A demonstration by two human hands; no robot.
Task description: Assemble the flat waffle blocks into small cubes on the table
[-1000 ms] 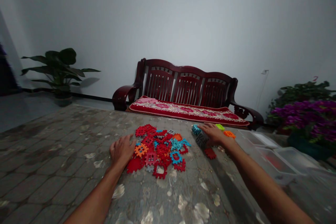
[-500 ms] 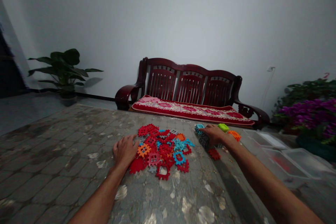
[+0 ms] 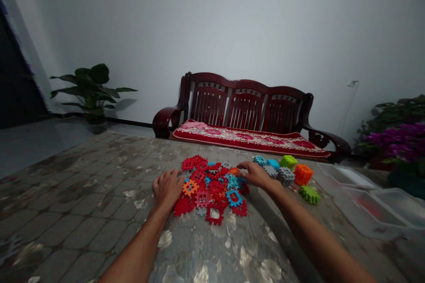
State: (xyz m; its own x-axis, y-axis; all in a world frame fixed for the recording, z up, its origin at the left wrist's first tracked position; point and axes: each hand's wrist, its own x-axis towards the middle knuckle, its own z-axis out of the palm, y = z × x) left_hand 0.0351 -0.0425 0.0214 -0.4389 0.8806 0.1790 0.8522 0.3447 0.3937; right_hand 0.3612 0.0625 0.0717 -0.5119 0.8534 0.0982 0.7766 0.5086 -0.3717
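A heap of flat notched plastic building pieces [image 3: 217,185], mostly red with some blue, grey and orange, lies on the table. My left hand [image 3: 168,189] rests at the heap's left edge, beside an orange lattice piece [image 3: 190,188], fingers spread and holding nothing I can see. At the upper right edge of the heap, my right hand [image 3: 254,174] reaches in with fingers stretched toward an orange piece [image 3: 234,170]. Blue pieces [image 3: 233,181] sit just below those fingers. Whether the fingertips touch anything is unclear.
Right of my right hand stand sorted stacks: blue [image 3: 259,160], grey [image 3: 286,176], lime green [image 3: 288,162], orange [image 3: 303,174] and green [image 3: 310,194]. Clear plastic boxes [image 3: 365,212] lie farther right. Beyond the patterned tablecloth [image 3: 109,194] is a wooden bench [image 3: 245,106].
My right hand has moved left from the sorted stacks to the heap, uncovering the grey and blue stacks. My left hand stays beside the heap. The whole view has shifted slightly.
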